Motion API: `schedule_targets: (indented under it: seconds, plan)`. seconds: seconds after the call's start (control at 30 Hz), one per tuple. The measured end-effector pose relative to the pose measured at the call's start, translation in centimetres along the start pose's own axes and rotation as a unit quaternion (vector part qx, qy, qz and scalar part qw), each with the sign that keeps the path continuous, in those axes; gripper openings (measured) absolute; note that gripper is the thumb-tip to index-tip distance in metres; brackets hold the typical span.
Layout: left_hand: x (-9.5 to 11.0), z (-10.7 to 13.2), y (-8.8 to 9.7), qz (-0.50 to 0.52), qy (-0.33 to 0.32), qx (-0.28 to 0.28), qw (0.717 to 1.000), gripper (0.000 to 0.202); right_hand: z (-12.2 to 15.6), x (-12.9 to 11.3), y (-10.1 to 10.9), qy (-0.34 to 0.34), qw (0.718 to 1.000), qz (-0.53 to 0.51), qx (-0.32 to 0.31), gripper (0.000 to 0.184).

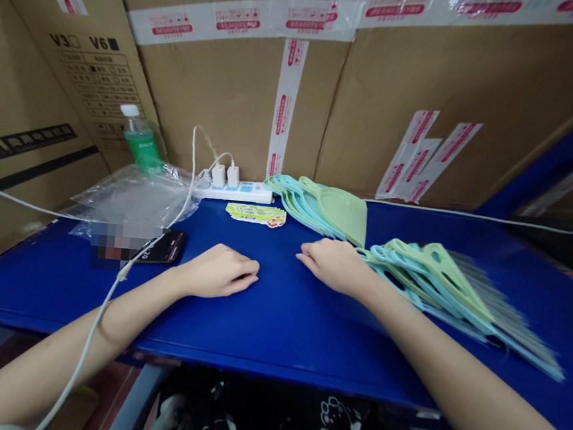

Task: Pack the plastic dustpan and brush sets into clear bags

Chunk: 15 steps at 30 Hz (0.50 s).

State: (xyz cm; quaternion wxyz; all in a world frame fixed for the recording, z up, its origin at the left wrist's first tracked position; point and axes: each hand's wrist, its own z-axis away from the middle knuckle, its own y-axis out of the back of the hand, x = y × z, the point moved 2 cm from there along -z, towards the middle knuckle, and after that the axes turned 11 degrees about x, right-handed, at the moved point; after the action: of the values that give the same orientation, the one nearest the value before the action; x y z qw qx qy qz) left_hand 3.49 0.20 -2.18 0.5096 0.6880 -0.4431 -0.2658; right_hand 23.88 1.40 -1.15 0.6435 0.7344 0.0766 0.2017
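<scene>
My left hand [221,271] rests palm down on the blue table [277,321], its fingers loosely curled and holding nothing. My right hand [335,265] lies flat on the table too, fingers stretched toward the left and empty. Just right of that hand lies a fanned pile of green and light-blue small brooms [441,282] with clear bristles. Behind it sits a stack of green and blue dustpans [327,208]. A small pile of printed labels [256,214] lies ahead of both hands.
A phone [160,247] on a white charging cable [109,293] lies left of my left hand. Clear plastic bags [132,198], a green bottle [140,142] and a white power strip [233,189] stand at the back left. Taped cardboard boxes [401,104] wall in the table.
</scene>
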Motion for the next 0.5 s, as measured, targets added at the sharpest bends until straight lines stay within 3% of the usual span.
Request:
schedule_targets:
  seconds: [0.5]
  plan:
    - [0.00,0.03,0.05,-0.004,0.000,0.000,1.000,0.029,-0.06,-0.04,0.16,-0.007,1.000,0.005,-0.020,0.037]
